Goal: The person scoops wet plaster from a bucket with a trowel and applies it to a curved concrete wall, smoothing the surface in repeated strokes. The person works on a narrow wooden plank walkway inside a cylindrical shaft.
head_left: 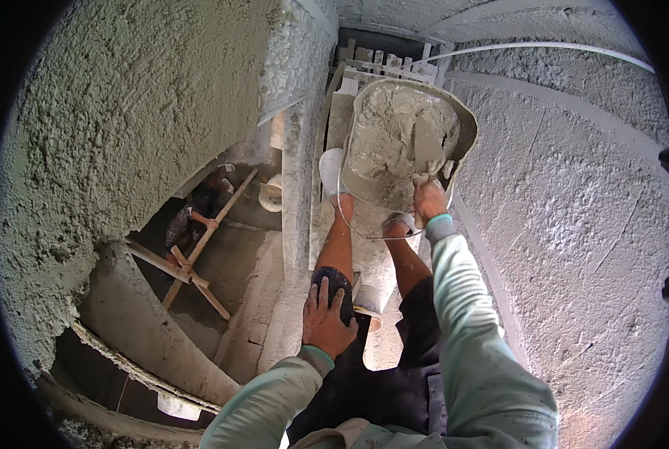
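Note:
A tub with a thin wire handle stands in front of my feet, holding wet grey mortar. My right hand is closed around the handle of a trowel at the tub's near right side. The mortar-coated blade points away from me and lies against the mix; my fingers hide most of the handle. With fingers spread, my left hand rests on my left knee and holds nothing.
Rough plastered walls rise at left and right. Wooden slats stand behind the tub, and a small bucket sits between my legs. Lower left, beyond a concrete edge, another person's hand touches a wooden pole.

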Motion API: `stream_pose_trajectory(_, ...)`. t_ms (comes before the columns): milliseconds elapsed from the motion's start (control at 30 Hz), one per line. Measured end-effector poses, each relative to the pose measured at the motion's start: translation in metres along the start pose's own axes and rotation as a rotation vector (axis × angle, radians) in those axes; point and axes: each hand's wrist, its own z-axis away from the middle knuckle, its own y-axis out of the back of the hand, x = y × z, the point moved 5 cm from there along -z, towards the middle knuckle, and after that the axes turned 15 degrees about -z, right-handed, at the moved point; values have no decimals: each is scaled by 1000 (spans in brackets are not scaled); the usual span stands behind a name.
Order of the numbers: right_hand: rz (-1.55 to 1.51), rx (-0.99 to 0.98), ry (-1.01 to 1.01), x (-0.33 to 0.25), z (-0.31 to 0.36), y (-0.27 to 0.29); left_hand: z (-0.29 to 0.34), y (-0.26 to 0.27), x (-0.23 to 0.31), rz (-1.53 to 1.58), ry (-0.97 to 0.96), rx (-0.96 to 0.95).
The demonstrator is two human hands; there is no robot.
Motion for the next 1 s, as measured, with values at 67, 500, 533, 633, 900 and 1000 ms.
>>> stream_pose_trajectory(67, 151, -87, -106, 1, 7, -7, 2, -2, 1, 10, -12, 1)
stream_pose_trajectory(500, 8, -189, -51, -63, 17, -29, -4, -2, 3, -51, -42, 10)
stream_pose_trajectory(533, 11, -103, 199, -77, 6, -20, -3, -2, 2, -79, -38, -9)
stream_pose_trajectory(633, -167, -338, -84, -59, -76, -28, -4, -2, -1, -78, -38, 11)
stream_pose_trajectory(900, -299, -110, -367, -2, 40, -76, -4, -4, -4, -49, -55, 26)
stream_pose_trajectory(1000, 103, -366, -272, -23, 20, -94, -4, -7, -6, -36, -50, 22)
